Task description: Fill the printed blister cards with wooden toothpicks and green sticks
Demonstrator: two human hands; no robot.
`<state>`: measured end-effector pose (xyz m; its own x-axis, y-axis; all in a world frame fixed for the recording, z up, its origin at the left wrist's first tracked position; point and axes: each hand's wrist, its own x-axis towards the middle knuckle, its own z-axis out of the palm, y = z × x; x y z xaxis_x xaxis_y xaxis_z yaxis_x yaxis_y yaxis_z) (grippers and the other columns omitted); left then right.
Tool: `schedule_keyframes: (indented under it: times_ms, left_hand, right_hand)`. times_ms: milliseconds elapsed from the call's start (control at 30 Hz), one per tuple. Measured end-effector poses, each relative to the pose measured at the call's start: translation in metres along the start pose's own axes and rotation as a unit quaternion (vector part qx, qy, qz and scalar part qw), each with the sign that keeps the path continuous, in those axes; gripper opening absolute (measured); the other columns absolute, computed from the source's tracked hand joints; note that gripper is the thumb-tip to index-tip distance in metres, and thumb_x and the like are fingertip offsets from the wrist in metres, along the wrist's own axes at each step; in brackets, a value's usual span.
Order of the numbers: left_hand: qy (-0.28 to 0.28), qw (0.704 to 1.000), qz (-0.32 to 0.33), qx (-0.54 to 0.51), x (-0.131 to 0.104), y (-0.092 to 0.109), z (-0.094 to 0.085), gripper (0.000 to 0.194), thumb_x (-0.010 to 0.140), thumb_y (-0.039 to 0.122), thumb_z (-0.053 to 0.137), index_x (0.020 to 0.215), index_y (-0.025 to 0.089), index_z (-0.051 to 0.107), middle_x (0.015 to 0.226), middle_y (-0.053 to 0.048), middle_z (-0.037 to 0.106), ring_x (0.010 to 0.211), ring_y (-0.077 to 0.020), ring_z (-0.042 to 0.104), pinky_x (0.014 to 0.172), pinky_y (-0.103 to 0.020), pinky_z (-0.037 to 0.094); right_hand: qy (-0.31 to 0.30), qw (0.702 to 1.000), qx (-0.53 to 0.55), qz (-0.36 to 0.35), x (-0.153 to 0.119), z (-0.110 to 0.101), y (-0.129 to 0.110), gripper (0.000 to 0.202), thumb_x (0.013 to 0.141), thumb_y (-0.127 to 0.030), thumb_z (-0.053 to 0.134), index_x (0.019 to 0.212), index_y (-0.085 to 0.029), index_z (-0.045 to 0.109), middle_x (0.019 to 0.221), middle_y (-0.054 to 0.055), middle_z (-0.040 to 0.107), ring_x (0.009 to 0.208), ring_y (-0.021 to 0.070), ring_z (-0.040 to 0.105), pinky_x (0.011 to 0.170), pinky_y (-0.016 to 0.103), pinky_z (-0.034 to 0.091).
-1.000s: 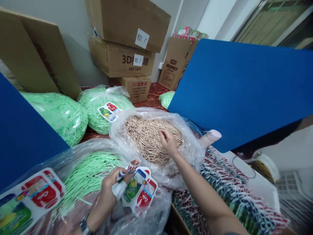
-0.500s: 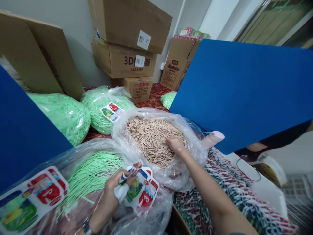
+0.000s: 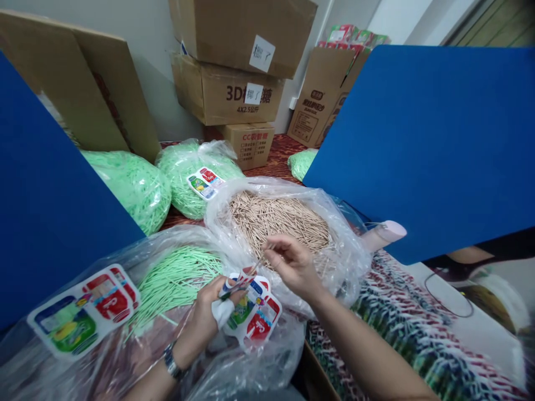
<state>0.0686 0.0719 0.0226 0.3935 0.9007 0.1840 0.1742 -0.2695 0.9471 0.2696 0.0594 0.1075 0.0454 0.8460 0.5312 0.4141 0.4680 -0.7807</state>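
My left hand (image 3: 205,312), with white tape or cloth around a finger, is closed on a small printed packet (image 3: 246,277) in red, white and blue. My right hand (image 3: 296,268) pinches a thin tan stick (image 3: 261,260), whose lower end is at the packet's top; I cannot tell whether it is inside. Behind that hand lies a heap of tan sticks (image 3: 276,217) in an open clear bag (image 3: 351,253). Green strands (image 3: 179,275) fill another open bag beside my left hand. Printed bottle-shaped packets (image 3: 261,320) lie under and beyond my left hand.
More printed packets (image 3: 87,312) lie at the left. Full bags of green strands (image 3: 196,192) stand at the back, before stacked cartons (image 3: 234,92). Blue panels (image 3: 430,150) flank both sides. A pale tube (image 3: 384,235) and part of another person (image 3: 472,255) are at the right.
My right hand has come out of the stick heap and moved down and left to the packet, bringing a stick. My left hand keeps its hold. The view has shifted slightly.
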Motion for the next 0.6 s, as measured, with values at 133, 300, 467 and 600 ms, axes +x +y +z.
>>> schedule_keyframes:
  times_ms: [133, 300, 467, 600]
  left_hand:
    - [-0.034, 0.999, -0.012, -0.008, -0.001, 0.001, -0.004, 0.013, 0.079, 0.024, 0.066, 0.073, 0.017, 0.058, 0.068, 0.002, 0.055, 0.063, -0.0134, 0.050, 0.058, -0.022, 0.039]
    - [-0.035, 0.997, -0.055, -0.047, -0.008, -0.005, -0.010, 0.013, 0.077, 0.024, 0.067, 0.074, 0.016, 0.057, 0.070, 0.001, 0.057, 0.065, -0.0146, 0.051, 0.060, -0.023, 0.042]
    - [-0.060, 0.997, -0.041, 0.011, -0.011, -0.011, -0.009, 0.012, 0.081, 0.027, 0.062, 0.077, 0.015, 0.062, 0.073, -0.001, 0.061, 0.067, -0.0167, 0.053, 0.062, -0.026, 0.043]
    - [-0.076, 0.995, -0.022, 0.053, -0.010, -0.011, -0.008, 0.011, 0.077, 0.027, 0.065, 0.077, 0.016, 0.063, 0.073, -0.001, 0.063, 0.067, -0.0170, 0.054, 0.063, -0.026, 0.044]
  right_hand:
    - [-0.053, 0.996, -0.056, -0.055, -0.006, 0.020, -0.001, 0.019, 0.086, -0.016, 0.059, 0.103, -0.023, 0.063, 0.090, 0.003, 0.067, 0.086, 0.0157, 0.062, 0.080, 0.034, 0.050]
    - [-0.118, 0.987, -0.075, -0.078, -0.015, 0.028, 0.016, 0.020, 0.092, -0.026, 0.050, 0.104, -0.022, 0.066, 0.109, 0.008, 0.066, 0.105, 0.0195, 0.058, 0.091, 0.039, 0.045]
    - [-0.176, 0.974, -0.130, -0.053, -0.021, 0.039, 0.017, 0.041, 0.085, -0.050, 0.057, 0.111, -0.019, 0.062, 0.089, 0.007, 0.069, 0.079, 0.0170, 0.063, 0.072, 0.028, 0.048]
    - [-0.204, 0.946, -0.231, -0.103, -0.020, 0.051, 0.021, 0.042, 0.087, -0.055, 0.050, 0.069, -0.019, 0.062, 0.063, 0.002, 0.059, 0.059, 0.0136, 0.054, 0.058, 0.025, 0.038]
